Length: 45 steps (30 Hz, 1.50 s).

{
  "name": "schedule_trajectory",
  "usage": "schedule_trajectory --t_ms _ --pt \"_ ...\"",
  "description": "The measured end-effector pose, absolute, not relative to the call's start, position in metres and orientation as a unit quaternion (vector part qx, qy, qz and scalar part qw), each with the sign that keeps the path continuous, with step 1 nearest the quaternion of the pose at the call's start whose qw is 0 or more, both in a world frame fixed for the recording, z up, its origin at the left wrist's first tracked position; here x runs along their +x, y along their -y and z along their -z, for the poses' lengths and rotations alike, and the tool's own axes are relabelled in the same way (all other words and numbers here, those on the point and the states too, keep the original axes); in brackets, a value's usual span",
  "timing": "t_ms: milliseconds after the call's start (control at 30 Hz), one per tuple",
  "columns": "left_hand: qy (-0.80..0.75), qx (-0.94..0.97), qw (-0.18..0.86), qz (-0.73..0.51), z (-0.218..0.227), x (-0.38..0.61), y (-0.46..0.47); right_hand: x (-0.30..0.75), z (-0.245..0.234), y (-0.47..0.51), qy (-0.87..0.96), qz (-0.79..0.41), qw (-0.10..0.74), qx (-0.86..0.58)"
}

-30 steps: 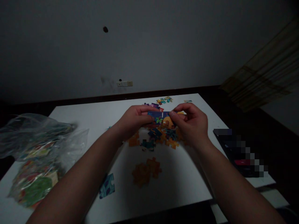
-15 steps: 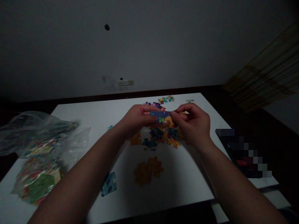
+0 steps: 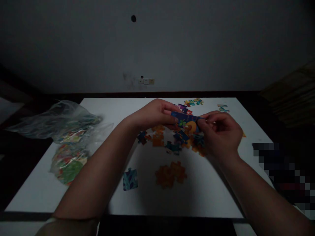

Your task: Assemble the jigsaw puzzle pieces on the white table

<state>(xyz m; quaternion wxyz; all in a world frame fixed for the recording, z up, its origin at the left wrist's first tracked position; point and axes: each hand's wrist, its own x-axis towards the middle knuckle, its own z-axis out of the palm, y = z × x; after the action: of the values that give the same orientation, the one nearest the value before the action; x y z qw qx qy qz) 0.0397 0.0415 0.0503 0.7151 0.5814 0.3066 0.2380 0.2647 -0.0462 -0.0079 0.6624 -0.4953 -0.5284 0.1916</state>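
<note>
Between my two hands, above the white table [image 3: 206,190], is a blue strip of jigsaw puzzle pieces [image 3: 184,121] with an orange shape and green leaves on it. My left hand [image 3: 159,114] pinches its left end, thumb in front and fingers behind. The right end is gripped by my right hand [image 3: 220,131], thumb pressed on the face. Beneath them lie orange pieces [image 3: 157,140] and dark teal pieces [image 3: 173,148], several of them overlapping. Nearer to me are a joined orange cluster [image 3: 169,175] and a single teal piece [image 3: 130,179].
Clear plastic bags [image 3: 71,164] with colourful pieces lie at the left of the table. Purple pieces [image 3: 181,107], joined yellow-green pieces [image 3: 194,102] and a pale piece [image 3: 222,108] lie at the far side. A pixelated dark object [image 3: 278,164] is at the right edge.
My view has turned a little left, so the table and hands appear further right. Both hands still hold the blue strip, which now tilts down toward its right end.
</note>
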Motion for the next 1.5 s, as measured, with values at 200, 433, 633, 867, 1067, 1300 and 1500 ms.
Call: schedule_trajectory --t_ms 200,433,633,867,1067,1300,1500 --pt "-0.273 0.611 0.708 -0.224 -0.057 0.034 -0.042 0.264 0.011 0.049 0.545 -0.154 0.676 -0.472" --pt "-0.283 0.606 0.717 -0.196 -0.071 0.025 -0.037 0.264 0.008 0.056 0.569 -0.146 0.648 -0.485" --pt "-0.390 0.638 0.615 -0.250 -0.105 -0.015 -0.040 0.280 -0.001 0.056 0.570 -0.119 0.667 -0.464" --pt "-0.605 0.678 0.333 -0.249 -0.022 -0.056 -0.104 0.292 0.007 0.059 0.679 -0.199 0.532 -0.464" --pt "-0.594 0.726 0.248 -0.239 0.018 -0.071 -0.123 0.304 -0.011 0.061 0.818 -0.350 0.239 -0.390" --pt "-0.596 0.723 0.245 -0.252 0.025 -0.072 -0.129 0.316 -0.014 0.072 0.823 -0.412 0.066 -0.386" --pt "-0.600 0.714 0.264 -0.244 0.021 -0.072 -0.128 0.314 -0.013 0.078 0.810 -0.379 0.017 -0.447"
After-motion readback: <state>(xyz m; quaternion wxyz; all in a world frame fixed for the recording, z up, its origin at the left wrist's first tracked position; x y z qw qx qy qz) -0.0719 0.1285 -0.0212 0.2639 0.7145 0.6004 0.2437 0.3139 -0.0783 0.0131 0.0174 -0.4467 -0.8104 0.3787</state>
